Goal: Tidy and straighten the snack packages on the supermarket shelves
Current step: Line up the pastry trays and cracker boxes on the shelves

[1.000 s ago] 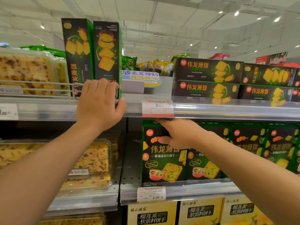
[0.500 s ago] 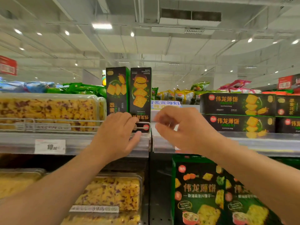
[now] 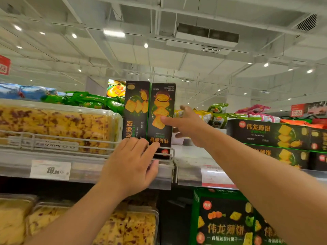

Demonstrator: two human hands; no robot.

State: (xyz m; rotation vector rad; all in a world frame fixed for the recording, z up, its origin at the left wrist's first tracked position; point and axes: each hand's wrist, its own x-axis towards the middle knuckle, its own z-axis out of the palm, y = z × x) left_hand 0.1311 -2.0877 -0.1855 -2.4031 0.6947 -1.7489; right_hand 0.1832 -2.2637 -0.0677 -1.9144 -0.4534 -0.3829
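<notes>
Two dark cracker boxes stand on end at the centre of the frame, on the upper shelf (image 3: 187, 156), while their kin at the right of the frame lie flat in a stack (image 3: 269, 133). The left upright box (image 3: 136, 110) and the right upright box (image 3: 161, 117) touch side to side, long axes vertical. The right one is printed upside down, its brand characters inverted near the bottom, so its top end points at the shelf. Both seem misplaced: they sit behind the wire rail (image 3: 70, 140) that fronts the clear trays of yellow cake (image 3: 56, 124) at the left of the frame, not with the matching stack.

The left hand (image 3: 131, 167) lies over the rail and shelf edge below the boxes, fingers straight and together, the tips against the foot of the boxes; it grips nothing, and likely steadies them so they do not tip forward. The right hand (image 3: 187, 126) reaches in from the right of the frame, thumb laid on the front face of the right upright box and fingers passing behind its far edge, so it looks to be closing round that box, though the fingers are hidden. My guess is that this box gets lifted out, turned flat and joined to the stack.
</notes>
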